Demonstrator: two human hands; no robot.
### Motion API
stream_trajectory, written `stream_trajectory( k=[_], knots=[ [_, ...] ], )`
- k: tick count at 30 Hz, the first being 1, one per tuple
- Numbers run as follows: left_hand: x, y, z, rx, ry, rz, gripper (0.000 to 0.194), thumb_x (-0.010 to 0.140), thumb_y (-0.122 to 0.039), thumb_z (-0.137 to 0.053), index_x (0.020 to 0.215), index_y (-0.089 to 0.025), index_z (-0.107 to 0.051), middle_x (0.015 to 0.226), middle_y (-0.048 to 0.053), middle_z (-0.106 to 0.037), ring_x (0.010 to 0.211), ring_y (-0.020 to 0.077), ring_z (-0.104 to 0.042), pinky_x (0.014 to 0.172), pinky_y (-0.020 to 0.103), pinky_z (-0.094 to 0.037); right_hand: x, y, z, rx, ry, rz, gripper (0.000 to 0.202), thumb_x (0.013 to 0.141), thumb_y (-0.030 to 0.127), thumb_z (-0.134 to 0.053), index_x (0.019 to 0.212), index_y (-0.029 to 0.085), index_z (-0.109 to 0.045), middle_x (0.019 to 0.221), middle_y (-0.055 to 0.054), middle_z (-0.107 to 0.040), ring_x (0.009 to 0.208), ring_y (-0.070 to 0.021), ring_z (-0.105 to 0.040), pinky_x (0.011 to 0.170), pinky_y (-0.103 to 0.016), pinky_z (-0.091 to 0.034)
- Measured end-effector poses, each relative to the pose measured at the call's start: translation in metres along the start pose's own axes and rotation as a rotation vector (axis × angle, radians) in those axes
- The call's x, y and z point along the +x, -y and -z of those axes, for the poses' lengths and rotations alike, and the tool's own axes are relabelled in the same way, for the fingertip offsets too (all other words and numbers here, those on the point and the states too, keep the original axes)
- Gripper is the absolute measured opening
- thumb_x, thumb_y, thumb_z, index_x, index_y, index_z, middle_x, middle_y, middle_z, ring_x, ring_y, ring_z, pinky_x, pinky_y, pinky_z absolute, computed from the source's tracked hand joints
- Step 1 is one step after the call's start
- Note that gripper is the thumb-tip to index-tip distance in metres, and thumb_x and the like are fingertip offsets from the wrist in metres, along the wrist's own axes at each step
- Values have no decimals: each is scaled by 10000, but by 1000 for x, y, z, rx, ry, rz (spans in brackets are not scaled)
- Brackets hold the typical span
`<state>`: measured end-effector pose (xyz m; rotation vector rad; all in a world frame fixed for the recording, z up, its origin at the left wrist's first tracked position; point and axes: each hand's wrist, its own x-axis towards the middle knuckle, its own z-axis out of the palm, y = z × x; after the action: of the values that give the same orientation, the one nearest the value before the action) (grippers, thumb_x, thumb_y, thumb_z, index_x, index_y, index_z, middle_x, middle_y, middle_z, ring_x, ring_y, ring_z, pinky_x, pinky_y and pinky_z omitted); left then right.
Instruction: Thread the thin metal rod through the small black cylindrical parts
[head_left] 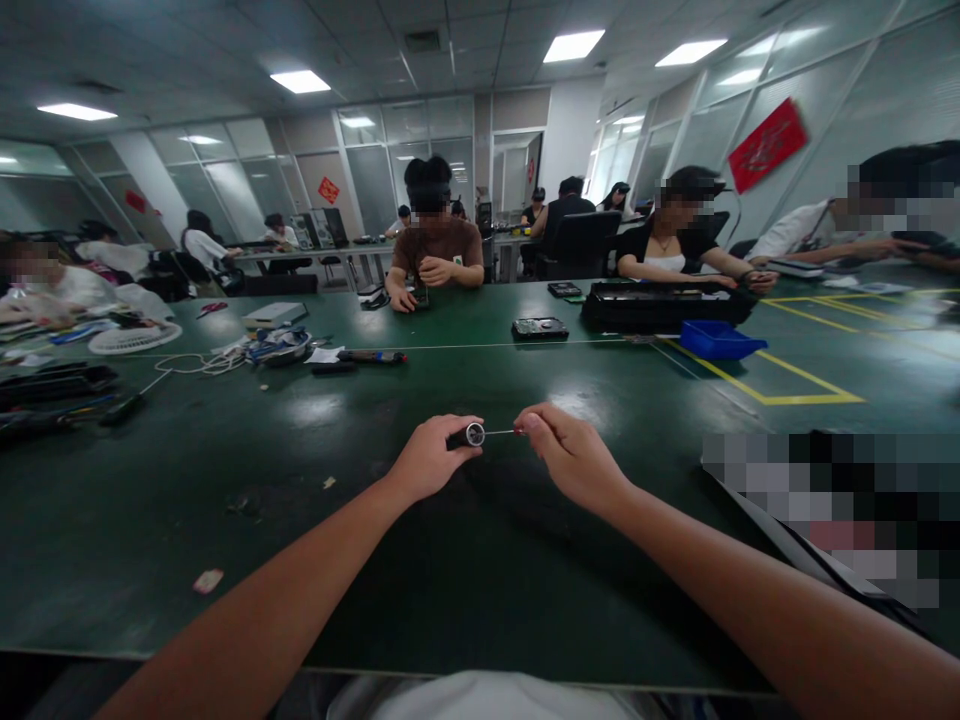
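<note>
Above the green table, my left hand is closed around a short black cylinder that looks like a small flashlight. Its round, silver-rimmed end faces me. My right hand pinches a thin screwdriver, with a bit of red showing at the fingertips; most of its handle is hidden in the fingers. The metal shaft points left and its tip meets the rim of the cylinder. Whether the tip is inside the end or only against it, I cannot tell.
Farther out on the green table are a hard drive, a blue bin, a long black casing, an electric screwdriver, a cable bundle and a white fan grille. Several people sit around.
</note>
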<state>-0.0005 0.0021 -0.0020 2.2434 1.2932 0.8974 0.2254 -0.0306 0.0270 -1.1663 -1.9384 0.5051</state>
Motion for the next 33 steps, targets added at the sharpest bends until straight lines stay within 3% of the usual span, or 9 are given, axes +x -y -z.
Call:
stream_trajectory(
  k=[5, 8, 11, 14, 16, 21, 27, 33],
  knots=[
    [0, -1, -1, 49, 9, 19, 398, 822, -268, -732, 1216, -292, -674, 1163, 29, -700, 1074, 249, -623, 980, 417, -449, -2, -3, -3, 53, -110, 6, 205, 948, 296, -478, 1118, 203, -545, 849, -40, -659, 740, -191, -629, 680, -327, -467],
    [0, -3, 0, 79, 9, 37, 394, 830, -284, -721, 1221, -290, -673, 1153, 41, -707, 1063, 259, -631, 1009, 449, -436, 0, -6, -6, 178, -129, -43, 168, 915, 331, -549, 1029, 213, -582, 898, -53, -678, 819, -206, -645, 746, -351, -491],
    [0, -6, 1, 99, 3, -33, 389, 841, -283, -713, 1226, -281, -662, 1185, 42, -698, 1097, 250, -617, 1069, 484, -386, 6, -11, -9, 464, -161, -188, 198, 897, 402, -577, 931, 212, -621, 812, -31, -656, 767, -194, -633, 745, -361, -511],
    [0, -7, 2, 135, -24, -116, 407, 863, -306, -695, 1264, -298, -626, 1229, 27, -680, 1141, 232, -595, 1149, 537, -259, 13, -17, -10, 912, -207, -474, 239, 865, 440, -610, 832, 204, -605, 722, -8, -594, 652, -159, -588, 704, -360, -542],
    [0, -7, 3, 154, -28, -110, 415, 871, -316, -687, 1279, -310, -611, 1224, 19, -680, 1146, 225, -589, 1162, 554, -217, 16, -21, -11, 1021, -227, -551, 243, 842, 431, -647, 790, 198, -603, 682, 3, -568, 612, -138, -555, 670, -333, -542],
    [1, -8, 1, 161, 11, -21, 410, 857, -301, -701, 1261, -290, -631, 1199, 33, -686, 1126, 238, -588, 1129, 534, -285, 15, -25, -12, 869, -287, -413, 282, 802, 479, -693, 832, 209, -621, 773, -11, -617, 699, -153, -583, 669, -315, -542],
    [1, -9, 1, 138, 17, -27, 402, 852, -335, -704, 1247, -286, -645, 1177, 35, -693, 1106, 246, -593, 1133, 534, -275, 8, -18, -11, 491, -219, -227, 271, 920, 463, -542, 933, 196, -588, 820, -37, -648, 744, -181, -630, 761, -377, -531],
    [0, -9, 3, 138, 28, -6, 382, 851, -329, -698, 1228, -284, -656, 1187, 43, -692, 1104, 254, -595, 1109, 520, -301, 7, -15, -9, 409, -162, -156, 215, 938, 406, -513, 985, 203, -568, 864, -52, -670, 796, -196, -661, 781, -395, -543]
  ],
)
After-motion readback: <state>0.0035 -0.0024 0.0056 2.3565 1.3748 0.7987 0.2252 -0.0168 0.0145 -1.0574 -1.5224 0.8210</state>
